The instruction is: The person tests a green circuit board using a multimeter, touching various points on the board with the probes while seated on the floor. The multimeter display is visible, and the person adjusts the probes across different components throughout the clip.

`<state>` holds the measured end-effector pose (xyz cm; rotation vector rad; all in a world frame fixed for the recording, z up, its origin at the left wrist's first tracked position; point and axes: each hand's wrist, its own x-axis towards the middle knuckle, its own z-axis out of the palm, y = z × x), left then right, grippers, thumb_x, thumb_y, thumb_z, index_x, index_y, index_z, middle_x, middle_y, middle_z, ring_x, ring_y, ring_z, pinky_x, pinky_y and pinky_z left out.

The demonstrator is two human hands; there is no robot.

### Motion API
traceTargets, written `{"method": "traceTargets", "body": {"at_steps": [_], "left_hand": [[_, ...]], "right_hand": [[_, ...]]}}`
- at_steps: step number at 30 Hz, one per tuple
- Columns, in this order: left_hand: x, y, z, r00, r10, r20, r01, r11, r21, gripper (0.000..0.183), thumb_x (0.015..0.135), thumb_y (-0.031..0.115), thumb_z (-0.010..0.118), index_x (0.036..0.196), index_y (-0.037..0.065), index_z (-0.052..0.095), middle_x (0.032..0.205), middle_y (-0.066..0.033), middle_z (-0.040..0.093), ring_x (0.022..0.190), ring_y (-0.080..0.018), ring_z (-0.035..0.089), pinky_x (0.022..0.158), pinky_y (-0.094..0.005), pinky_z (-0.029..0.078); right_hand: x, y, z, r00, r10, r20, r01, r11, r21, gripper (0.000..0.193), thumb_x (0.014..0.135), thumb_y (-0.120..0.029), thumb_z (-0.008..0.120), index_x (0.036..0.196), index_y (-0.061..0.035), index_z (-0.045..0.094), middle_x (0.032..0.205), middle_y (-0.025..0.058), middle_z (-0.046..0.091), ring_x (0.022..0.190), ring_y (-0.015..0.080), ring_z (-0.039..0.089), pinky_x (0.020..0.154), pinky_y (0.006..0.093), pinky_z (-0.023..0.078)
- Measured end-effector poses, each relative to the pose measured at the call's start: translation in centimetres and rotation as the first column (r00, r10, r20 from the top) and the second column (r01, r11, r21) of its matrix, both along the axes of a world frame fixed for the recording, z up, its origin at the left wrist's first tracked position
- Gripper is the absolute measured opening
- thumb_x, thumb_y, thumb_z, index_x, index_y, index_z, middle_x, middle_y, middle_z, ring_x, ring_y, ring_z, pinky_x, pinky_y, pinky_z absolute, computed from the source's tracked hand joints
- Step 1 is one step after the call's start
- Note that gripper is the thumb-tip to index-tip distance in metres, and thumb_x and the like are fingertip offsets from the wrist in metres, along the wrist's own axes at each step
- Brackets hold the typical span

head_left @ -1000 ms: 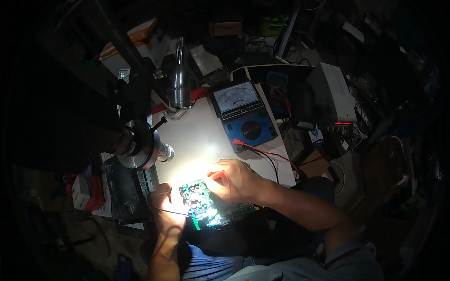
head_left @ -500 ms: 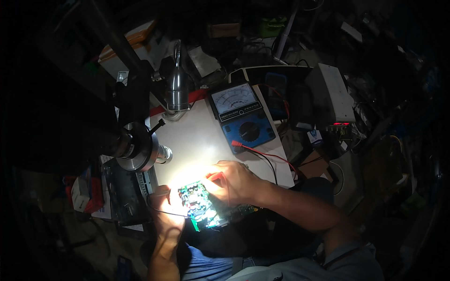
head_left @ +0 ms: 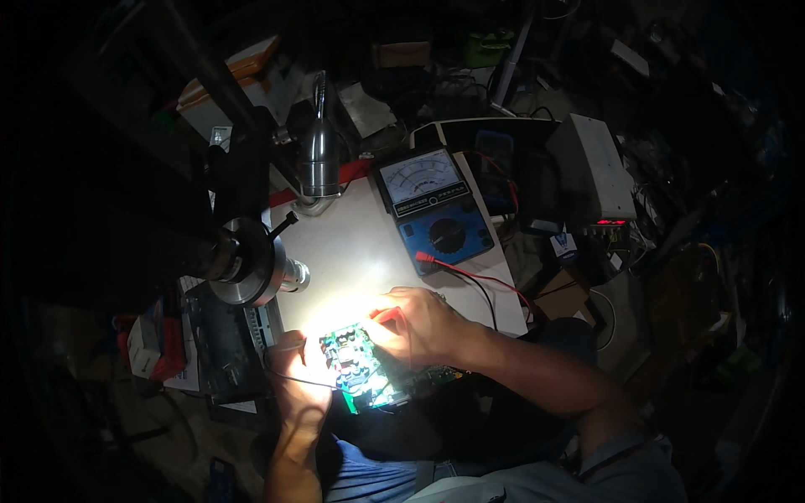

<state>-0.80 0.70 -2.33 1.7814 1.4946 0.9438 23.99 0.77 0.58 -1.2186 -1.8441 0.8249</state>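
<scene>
A green circuit board (head_left: 359,369), crowded with small components, lies tilted under a bright spot of light between my hands. My right hand (head_left: 419,327) is closed on a red test probe (head_left: 389,316), its tip hidden by glare at the board's upper edge. At the board's left edge, my left hand (head_left: 300,369) is closed, with a thin black lead (head_left: 302,381) running from it across the board's lower left. Glare hides whether these fingers grip a probe, the board's edge or both. A blue and black analog multimeter (head_left: 436,211) sits beyond, red and black leads beside it.
A white board (head_left: 344,239) covers the worktop. A microscope head (head_left: 251,264) juts in from the left, and a metal lamp (head_left: 319,163) stands behind. On the right is a grey box-shaped unit (head_left: 591,172) with red lit digits. A dark case (head_left: 222,339) lies left.
</scene>
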Motion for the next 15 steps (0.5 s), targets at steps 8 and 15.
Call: {"method": "traceTargets", "body": {"at_steps": [8, 15], "left_hand": [[0.3, 0.2, 0.5, 1.0, 0.004, 0.004, -0.005, 1.0, 0.029, 0.014, 0.087, 0.008, 0.07, 0.087, 0.001, 0.058, 0.076, -0.0088, 0.057, 0.067, -0.0212, 0.057, 0.06, -0.0345, 0.045], [1.3, 0.4, 1.5, 0.999, -0.005, 0.039, 0.003, 0.999, 0.035, 0.012, 0.081, 0.004, 0.07, 0.081, 0.0, 0.058, 0.074, -0.0133, 0.057, 0.066, -0.0281, 0.058, 0.059, -0.0375, 0.045]], "right_hand": [[-0.2, 0.0, -0.1, 1.0, -0.003, 0.005, 0.003, 1.0, 0.006, 0.012, 0.089, -0.015, 0.069, 0.093, -0.0034, 0.066, 0.081, 0.0148, 0.066, 0.075, 0.0329, 0.065, 0.069, 0.0419, 0.053], [0.2, 0.0, -0.3, 1.0, -0.007, 0.002, 0.007, 1.0, 0.001, 0.014, 0.088, -0.015, 0.07, 0.095, -0.0034, 0.068, 0.082, 0.015, 0.066, 0.075, 0.033, 0.065, 0.069, 0.0414, 0.053]]}}
